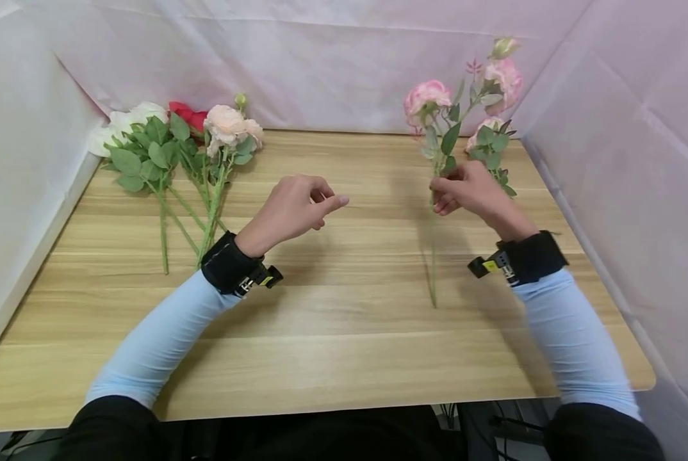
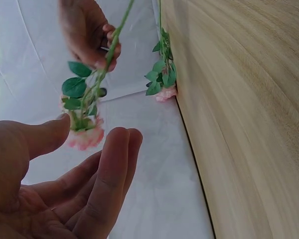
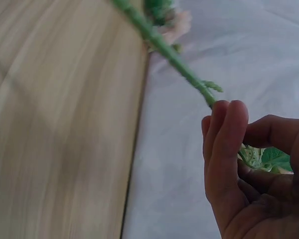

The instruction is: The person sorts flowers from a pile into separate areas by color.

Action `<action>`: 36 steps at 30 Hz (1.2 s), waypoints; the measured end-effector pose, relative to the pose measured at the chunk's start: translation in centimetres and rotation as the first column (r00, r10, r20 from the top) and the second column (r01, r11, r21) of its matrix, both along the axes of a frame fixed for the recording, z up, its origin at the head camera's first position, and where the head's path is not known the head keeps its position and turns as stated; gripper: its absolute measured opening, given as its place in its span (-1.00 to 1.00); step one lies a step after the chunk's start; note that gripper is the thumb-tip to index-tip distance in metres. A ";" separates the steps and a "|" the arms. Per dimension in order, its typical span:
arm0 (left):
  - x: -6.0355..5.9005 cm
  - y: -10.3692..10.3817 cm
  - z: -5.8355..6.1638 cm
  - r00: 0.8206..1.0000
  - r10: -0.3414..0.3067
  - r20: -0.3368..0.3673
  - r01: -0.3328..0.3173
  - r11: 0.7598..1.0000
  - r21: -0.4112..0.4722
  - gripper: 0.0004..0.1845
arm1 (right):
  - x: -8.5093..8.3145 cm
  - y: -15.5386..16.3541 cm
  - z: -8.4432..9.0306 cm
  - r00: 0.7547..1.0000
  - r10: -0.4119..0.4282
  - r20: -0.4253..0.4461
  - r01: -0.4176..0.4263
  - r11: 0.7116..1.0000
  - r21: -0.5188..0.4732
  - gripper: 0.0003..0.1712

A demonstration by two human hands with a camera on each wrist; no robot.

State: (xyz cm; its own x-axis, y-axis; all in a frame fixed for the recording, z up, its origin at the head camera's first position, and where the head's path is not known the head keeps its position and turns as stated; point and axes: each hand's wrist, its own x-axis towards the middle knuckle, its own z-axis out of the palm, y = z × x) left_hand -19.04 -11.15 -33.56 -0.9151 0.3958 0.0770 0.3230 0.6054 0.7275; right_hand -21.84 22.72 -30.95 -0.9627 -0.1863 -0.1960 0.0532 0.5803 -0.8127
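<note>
My right hand (image 1: 472, 191) pinches the green stem (image 1: 433, 256) of a pink rose (image 1: 426, 102) above the table's right side. The rose stands nearly upright, blooms at the top and the bare stem hanging down. Another pink rose (image 1: 488, 139) lies behind that hand, partly hidden by it. Over the middle of the table my left hand (image 1: 292, 208) hovers with relaxed, slightly bent fingers. In the left wrist view, a gap with nothing in it separates its thumb (image 2: 45, 137) from the fingers.
At the back left of the wooden table (image 1: 332, 346) lie white roses (image 1: 142, 115), a red rose (image 1: 188, 116) and a pale pink rose (image 1: 225, 125), stems toward the front. White cloth walls (image 1: 332, 64) enclose the back and both sides.
</note>
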 end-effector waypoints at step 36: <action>-0.1 0.0 -0.3 0.998 -0.033 -0.053 0.030 0.998 -0.057 -0.63 | -5.6 13.8 -1.7 0.995 0.047 0.089 -0.094 0.741 0.665 -0.66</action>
State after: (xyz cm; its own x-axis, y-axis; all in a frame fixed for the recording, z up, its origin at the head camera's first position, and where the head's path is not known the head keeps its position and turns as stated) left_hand -19.12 -11.11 -33.90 -0.8973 0.4293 0.1024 0.3802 0.6340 0.6734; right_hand -27.39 36.56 -32.62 -0.9336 -0.0515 -0.3545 0.0266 0.9769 -0.2120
